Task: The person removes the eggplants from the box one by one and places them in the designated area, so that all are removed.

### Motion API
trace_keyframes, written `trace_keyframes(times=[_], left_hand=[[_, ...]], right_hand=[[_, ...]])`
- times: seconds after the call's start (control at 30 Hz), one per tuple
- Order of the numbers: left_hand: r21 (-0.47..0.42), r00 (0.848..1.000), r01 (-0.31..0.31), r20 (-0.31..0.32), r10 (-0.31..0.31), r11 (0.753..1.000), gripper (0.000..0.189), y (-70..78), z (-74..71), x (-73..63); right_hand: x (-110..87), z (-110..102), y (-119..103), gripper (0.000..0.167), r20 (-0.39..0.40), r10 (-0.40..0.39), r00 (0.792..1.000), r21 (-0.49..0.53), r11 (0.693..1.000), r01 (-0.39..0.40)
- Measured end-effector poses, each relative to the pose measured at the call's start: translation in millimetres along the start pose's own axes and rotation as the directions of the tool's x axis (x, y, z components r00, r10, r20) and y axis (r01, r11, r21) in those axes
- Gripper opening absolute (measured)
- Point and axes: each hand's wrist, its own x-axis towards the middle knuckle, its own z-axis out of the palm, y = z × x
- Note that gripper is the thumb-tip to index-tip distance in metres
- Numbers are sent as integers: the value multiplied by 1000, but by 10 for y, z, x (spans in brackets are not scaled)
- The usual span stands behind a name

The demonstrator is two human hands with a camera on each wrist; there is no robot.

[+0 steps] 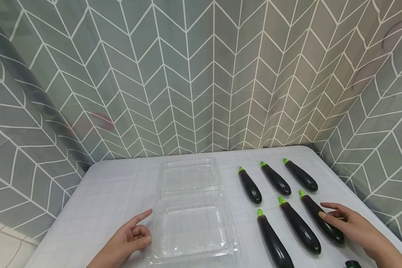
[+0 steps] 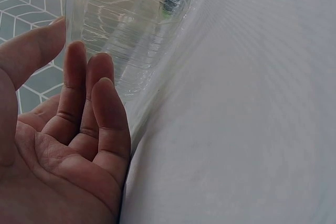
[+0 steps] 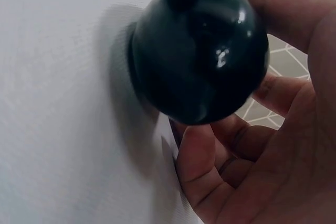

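Observation:
My right hand (image 1: 351, 227) is over the right side of a dark purple eggplant (image 1: 331, 232) with a bright green stem, on the white table. Its thumb lies across the eggplant while the index finger stretches out beyond it. Up close in the right wrist view, the rounded end of this eggplant (image 3: 199, 51) hides part of the fingers. Beside the left edge of a clear plastic clamshell container (image 1: 162, 238), my left hand (image 1: 127, 238) holds nothing, its index finger extended and the others loosely bent. The left fingertips (image 2: 107, 95) appear close to the container wall.
The container's lid (image 1: 189, 175) lies folded back behind its base. Several more eggplants rest in two rows to the right, including one (image 1: 299, 227) next to the right hand. A small dark object (image 1: 352, 264) shows at the bottom edge. Patterned curtains (image 1: 201, 74) surround the table (image 1: 110, 193).

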Motion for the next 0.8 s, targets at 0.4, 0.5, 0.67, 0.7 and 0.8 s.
trace_keyframes(times=[0.4, 0.5, 0.67, 0.7, 0.8], left_hand=[[-1, 1000, 9, -16, -9, 1000, 75, 11, 9, 5], [-2, 1000, 12, -21, -12, 1000, 75, 12, 9, 9], [0, 1000, 12, -18, -12, 1000, 75, 7, 7, 8], [0, 1000, 13, -19, -13, 1000, 75, 9, 8, 9], [0, 1000, 18, -22, -18, 1000, 75, 14, 9, 11]], right_hand=[[11, -11, -12, 74, 21, 11, 1000, 7, 1000, -11], [13, -14, -15, 75, 24, 12, 1000, 10, 1000, -12], [13, -13, -17, 76, 19, 15, 1000, 8, 1000, -15], [14, -13, -17, 76, 17, 17, 1000, 8, 1000, -17], [19, -9, -13, 77, 16, 22, 1000, 8, 1000, -22]])
